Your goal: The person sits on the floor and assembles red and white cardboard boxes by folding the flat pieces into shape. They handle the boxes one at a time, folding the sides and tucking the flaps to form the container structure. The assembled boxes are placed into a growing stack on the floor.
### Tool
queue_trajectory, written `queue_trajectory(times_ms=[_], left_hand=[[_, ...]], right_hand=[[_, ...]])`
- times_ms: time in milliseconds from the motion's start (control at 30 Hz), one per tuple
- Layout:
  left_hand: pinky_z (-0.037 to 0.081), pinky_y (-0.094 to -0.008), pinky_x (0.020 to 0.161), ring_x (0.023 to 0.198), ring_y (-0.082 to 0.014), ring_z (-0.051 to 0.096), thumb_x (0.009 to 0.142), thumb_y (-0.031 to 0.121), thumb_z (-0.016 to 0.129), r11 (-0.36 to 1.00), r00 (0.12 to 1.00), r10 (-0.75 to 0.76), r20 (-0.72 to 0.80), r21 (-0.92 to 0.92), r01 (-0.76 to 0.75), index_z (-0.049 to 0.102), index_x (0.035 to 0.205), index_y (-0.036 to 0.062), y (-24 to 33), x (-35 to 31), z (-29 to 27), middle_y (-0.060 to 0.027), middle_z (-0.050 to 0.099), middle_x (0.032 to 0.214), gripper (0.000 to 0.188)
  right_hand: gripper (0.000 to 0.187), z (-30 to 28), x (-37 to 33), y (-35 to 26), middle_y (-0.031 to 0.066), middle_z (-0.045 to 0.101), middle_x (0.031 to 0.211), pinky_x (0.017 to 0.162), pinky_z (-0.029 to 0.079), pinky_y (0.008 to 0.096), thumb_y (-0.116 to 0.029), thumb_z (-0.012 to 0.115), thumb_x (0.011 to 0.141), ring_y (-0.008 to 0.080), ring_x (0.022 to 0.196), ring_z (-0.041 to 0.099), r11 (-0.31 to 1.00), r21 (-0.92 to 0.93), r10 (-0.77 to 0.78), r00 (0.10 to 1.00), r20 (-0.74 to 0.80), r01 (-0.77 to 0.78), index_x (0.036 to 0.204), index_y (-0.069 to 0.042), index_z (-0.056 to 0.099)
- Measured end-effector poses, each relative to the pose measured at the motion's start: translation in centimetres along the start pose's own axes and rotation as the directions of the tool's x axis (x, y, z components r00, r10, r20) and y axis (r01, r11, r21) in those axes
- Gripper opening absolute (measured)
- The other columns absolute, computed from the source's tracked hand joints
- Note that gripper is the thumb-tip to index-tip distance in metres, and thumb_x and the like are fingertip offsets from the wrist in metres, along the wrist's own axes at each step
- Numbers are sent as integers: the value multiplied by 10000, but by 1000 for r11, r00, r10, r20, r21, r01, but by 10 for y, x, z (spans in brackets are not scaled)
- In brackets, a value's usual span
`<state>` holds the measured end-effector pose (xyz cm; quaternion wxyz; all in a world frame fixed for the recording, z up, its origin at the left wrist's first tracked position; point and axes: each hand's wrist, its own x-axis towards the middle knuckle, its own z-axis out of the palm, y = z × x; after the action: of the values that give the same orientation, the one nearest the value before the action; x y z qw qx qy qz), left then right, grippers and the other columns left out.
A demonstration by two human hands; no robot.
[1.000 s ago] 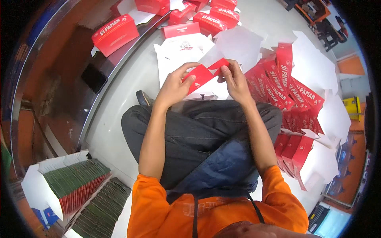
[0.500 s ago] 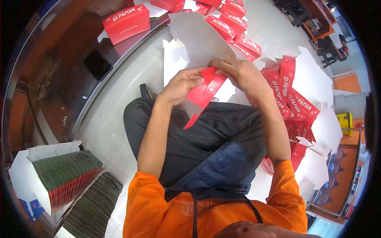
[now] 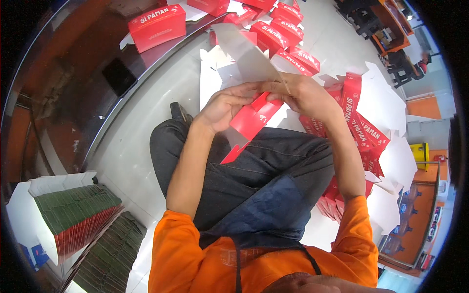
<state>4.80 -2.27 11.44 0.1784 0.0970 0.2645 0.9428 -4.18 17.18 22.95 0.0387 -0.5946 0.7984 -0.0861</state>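
Note:
A partly folded red and white cardboard box is held above my crossed legs, its red outside toward me and its pale inner panel standing up beyond my fingers. My left hand grips its left side, thumb on the red edge and fingers behind the card. At the upper right corner, my right hand pinches the fold, its fingers bent over the panel. A red end flap hangs loose at the box's lower left. Part of the folded corner is hidden behind my fingers.
Red folded boxes stand beyond my hands, and one red box sits on a dark glossy table beside a black phone. Red and white cartons pile up on my right. Stacked flat cartons lie at lower left.
The pale panel has tipped and now shows narrower. My right hand has shifted slightly right and down, and the red side has bent into a sharper fold.

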Motion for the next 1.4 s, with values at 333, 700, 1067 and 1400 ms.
queue_trajectory(times_ms=[333, 700, 1067, 1400], left_hand=[[428, -323, 1014, 1180, -218, 541, 851, -7, 501, 994, 1000, 15, -17, 110, -13, 382, 1368, -66, 1, -2, 2, -159, 533, 1291, 534], [444, -307, 985, 1138, -191, 555, 900, 29, 511, 990, 987, 83, -137, 121, -67, 440, 1336, -27, 1, -4, 12, -120, 563, 1233, 445], [511, -366, 915, 1053, -207, 618, 952, 82, 510, 828, 763, 558, -325, 155, -539, 426, 1316, 20, 3, 7, 15, -138, 595, 1203, 379], [563, -374, 841, 1024, -202, 640, 961, 110, 534, 840, 819, 541, -188, 157, -519, 567, 1192, 48, -3, 7, 9, -77, 654, 1106, 241]], right_hand=[[185, 4, 8, -16, 121, 560, 914, 707, 451, 441, -211, 611, 862, 322, 824, 581, 989, -34, 149, 987, 62, -147, 969, -68, 661], [295, -4, 21, -26, 130, 602, 1002, 823, 479, 426, -249, 636, 832, 310, 962, 604, 966, -62, 256, 957, 135, -250, 1085, -98, 647], [606, 100, -9, -69, 295, 350, 1408, 1030, 395, 475, -66, 729, 744, 466, 1279, 398, 991, 104, 126, 828, -546, -83, 1310, -125, 519], [476, 68, -8, -47, 280, 335, 1429, 1037, 390, 438, -49, 658, 834, 434, 1306, 385, 980, 192, 142, 868, -476, -55, 1293, -76, 535]])
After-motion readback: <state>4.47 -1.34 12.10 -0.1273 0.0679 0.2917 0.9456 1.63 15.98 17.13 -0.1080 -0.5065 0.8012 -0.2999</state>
